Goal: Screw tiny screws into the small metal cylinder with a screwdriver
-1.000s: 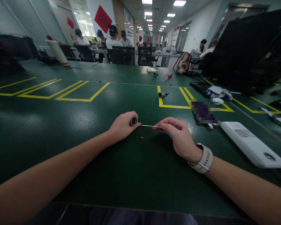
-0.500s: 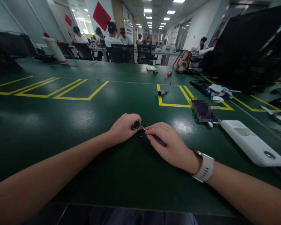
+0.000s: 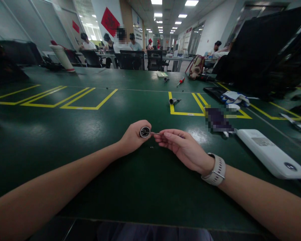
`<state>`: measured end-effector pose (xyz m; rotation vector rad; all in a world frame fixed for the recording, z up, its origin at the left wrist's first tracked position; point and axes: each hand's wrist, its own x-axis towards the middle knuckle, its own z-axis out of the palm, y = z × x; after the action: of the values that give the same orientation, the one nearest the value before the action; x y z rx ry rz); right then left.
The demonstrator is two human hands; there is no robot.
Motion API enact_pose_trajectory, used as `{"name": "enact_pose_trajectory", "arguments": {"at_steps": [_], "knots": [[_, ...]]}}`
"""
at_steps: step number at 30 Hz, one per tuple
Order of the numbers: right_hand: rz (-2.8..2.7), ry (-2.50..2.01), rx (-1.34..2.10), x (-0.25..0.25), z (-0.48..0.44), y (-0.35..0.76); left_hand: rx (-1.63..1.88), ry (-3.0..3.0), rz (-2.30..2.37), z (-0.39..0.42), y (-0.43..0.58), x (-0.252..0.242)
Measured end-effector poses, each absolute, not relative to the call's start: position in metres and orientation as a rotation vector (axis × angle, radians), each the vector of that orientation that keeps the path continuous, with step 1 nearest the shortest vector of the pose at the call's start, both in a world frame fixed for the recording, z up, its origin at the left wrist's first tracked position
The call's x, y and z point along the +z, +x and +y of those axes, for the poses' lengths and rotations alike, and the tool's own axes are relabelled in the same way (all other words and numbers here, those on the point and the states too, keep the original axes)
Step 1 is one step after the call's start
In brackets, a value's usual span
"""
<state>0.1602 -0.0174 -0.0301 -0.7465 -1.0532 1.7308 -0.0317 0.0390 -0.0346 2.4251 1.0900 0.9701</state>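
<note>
My left hand (image 3: 134, 137) is wrapped round a hollow metal cylinder (image 3: 141, 134), whose open round end faces me. My right hand (image 3: 182, 145) has turned palm toward me and pinches a slim screwdriver (image 3: 154, 133) between thumb and fingers. Its thin shaft points left, with the tip at the mouth of the cylinder; how deep it reaches, I cannot tell. Most of the screwdriver's handle is hidden by the fingers. Just below the gap between both hands, a tiny dark piece (image 3: 152, 147) lies on the green table (image 3: 130, 190).
Farther ahead lie a second metal part (image 3: 174, 101), a red-handled screwdriver (image 3: 181, 81) and a small metal piece (image 3: 166, 79). On the right are a white power bank (image 3: 271, 154), a phone-like dark slab (image 3: 218, 118) and gloves (image 3: 234, 98). A paper cup (image 3: 62, 57) leans far left.
My right hand has rolled over, bringing the screwdriver from a downward slant to nearly level, its tip now across the cylinder's mouth. The cylinder has turned slightly in my left hand.
</note>
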Motion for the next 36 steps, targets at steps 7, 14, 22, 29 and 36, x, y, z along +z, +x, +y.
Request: {"name": "enact_pose_trajectory", "arguments": {"at_steps": [7,14,22,29,36], "knots": [[-1.135,-0.911,1.531,-0.022,-0.024,0.157,0.941,2.474,1.196,0.040,-0.031,-0.034],[-1.004,-0.849,1.722,-0.027,-0.015,0.163,0.867,2.495,1.169,0.040,-0.031,-0.033],[-0.972,-0.868,1.737,-0.025,-0.015,0.164,0.800,2.469,1.238,0.044,-0.034,-0.037],[-0.979,-0.953,1.653,-0.022,-0.013,0.165,0.736,2.470,1.301,0.045,-0.035,-0.038],[-1.479,-0.979,1.209,-0.022,-0.020,0.165,0.678,2.477,1.335,0.043,-0.033,-0.036]]}}
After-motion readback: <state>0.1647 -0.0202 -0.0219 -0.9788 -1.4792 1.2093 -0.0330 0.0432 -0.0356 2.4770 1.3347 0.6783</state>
